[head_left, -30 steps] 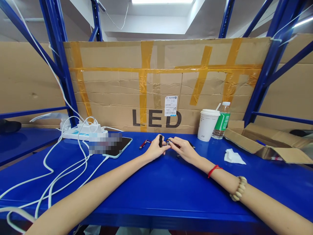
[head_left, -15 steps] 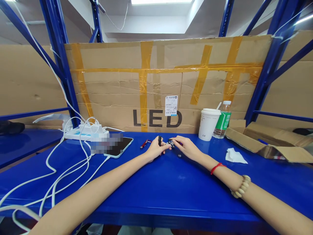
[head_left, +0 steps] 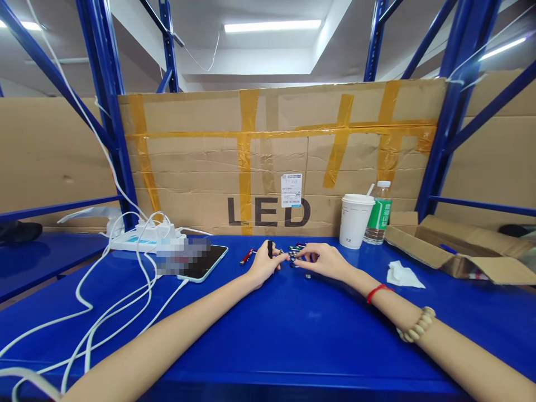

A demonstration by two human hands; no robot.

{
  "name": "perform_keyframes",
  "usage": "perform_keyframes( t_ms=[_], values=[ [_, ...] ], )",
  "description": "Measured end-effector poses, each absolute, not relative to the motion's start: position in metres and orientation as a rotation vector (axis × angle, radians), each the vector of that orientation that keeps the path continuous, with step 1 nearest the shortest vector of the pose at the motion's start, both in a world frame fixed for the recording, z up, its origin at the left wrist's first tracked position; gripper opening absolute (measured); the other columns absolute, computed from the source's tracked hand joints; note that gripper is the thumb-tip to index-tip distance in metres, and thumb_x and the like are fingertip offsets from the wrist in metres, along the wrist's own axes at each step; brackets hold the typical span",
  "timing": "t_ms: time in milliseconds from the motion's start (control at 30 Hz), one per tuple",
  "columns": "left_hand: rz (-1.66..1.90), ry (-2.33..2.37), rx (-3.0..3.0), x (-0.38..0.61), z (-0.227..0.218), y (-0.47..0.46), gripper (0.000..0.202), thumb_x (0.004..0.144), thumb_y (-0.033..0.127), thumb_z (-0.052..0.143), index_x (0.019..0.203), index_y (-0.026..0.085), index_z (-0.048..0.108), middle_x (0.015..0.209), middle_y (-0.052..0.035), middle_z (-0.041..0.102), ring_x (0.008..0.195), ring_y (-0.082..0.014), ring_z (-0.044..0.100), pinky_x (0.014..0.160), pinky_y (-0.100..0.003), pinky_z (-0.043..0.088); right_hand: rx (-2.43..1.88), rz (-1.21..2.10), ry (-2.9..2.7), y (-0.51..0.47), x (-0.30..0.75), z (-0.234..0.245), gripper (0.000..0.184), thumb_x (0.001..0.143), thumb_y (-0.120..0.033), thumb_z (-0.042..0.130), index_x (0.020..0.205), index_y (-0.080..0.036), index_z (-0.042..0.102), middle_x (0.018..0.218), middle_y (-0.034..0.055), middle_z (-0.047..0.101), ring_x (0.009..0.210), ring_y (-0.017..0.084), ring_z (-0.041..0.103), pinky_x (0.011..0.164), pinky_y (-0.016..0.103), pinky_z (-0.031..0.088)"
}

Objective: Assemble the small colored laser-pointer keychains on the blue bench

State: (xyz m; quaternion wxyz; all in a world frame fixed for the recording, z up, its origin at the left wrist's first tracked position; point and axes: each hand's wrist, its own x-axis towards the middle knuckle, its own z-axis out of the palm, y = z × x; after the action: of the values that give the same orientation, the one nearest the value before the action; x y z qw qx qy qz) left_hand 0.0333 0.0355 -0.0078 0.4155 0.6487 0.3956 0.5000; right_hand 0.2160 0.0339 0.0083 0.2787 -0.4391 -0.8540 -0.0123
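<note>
Holding a short black object [head_left: 270,249], we have both hands over the blue desk [head_left: 268,335].
The fingers of our left hand [head_left: 262,266] are clamped on the black object, which stands up out of the grip. Our right hand [head_left: 324,262] curves over the small shiny pieces [head_left: 292,255], clustered on the desk between our hands; we cannot tell whether its fingers pinch one. A loose shiny piece [head_left: 307,276] lies nearer us, and a dark red pen-like object [head_left: 247,257] lies just left of our left hand. Farther left we see a phone [head_left: 207,263]; to the right, a white lidded cup [head_left: 354,223] stands beside a green-labelled bottle [head_left: 379,215].
</note>
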Motion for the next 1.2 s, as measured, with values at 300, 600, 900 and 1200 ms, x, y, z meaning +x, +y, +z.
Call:
perform_keyframes(
  t_ms=[300, 600, 900, 1200],
  values=[
    [1.192, 0.931, 1.676, 0.034, -0.007, 0.035, 0.033, 0.067, 0.031, 0.058, 0.073, 0.019, 0.027, 0.067, 0.0020, 0.059, 0.040, -0.0031, 0.044, 0.034, -0.014, 0.027, -1.117, 0.001, -2.237, 0.043, 0.219, 0.002, 0.028, 0.075, -0.044, 0.051, 0.091, -0.025, 0.065, 0.068, -0.0009, 0.058, 0.054, 0.009, 0.048, 0.049, 0.020, 0.034],
    [0.995, 0.837, 1.787, 0.038, -0.004, 0.029, 0.037, 0.064, 0.031, 0.061, 0.072, 0.020, 0.026, 0.062, 0.0033, 0.058, 0.045, -0.0064, 0.049, 0.039, -0.016, 0.029, -0.781, 0.505, -2.109, 0.038, 0.205, 0.005, 0.026, 0.072, -0.038, 0.057, 0.082, -0.017, 0.068, 0.079, 0.0046, 0.057, 0.056, 0.008, 0.051, 0.051, 0.021, 0.042],
    [1.016, 0.822, 1.969, 0.040, -0.006, 0.029, 0.036, 0.065, 0.035, 0.062, 0.072, 0.019, 0.031, 0.061, 0.0071, 0.046, 0.054, -0.0082, 0.050, 0.052, -0.020, 0.036, -0.783, 0.566, -2.058, 0.031, 0.201, 0.005, 0.018, 0.072, -0.032, 0.058, 0.073, -0.014, 0.063, 0.070, 0.0025, 0.061, 0.061, 0.010, 0.052, 0.058, 0.024, 0.044],
    [0.946, 0.875, 2.256, 0.039, -0.006, 0.024, 0.030, 0.088, 0.040, 0.019, 0.079, 0.018, 0.038, 0.070, 0.0027, 0.052, 0.053, -0.0071, 0.042, 0.059, -0.021, 0.035, -0.861, 0.627, -1.714, 0.036, 0.201, 0.007, 0.031, 0.070, -0.039, 0.057, 0.086, -0.013, 0.064, 0.076, 0.0064, 0.064, 0.062, 0.012, 0.055, 0.043, 0.020, 0.040]
  ],
)
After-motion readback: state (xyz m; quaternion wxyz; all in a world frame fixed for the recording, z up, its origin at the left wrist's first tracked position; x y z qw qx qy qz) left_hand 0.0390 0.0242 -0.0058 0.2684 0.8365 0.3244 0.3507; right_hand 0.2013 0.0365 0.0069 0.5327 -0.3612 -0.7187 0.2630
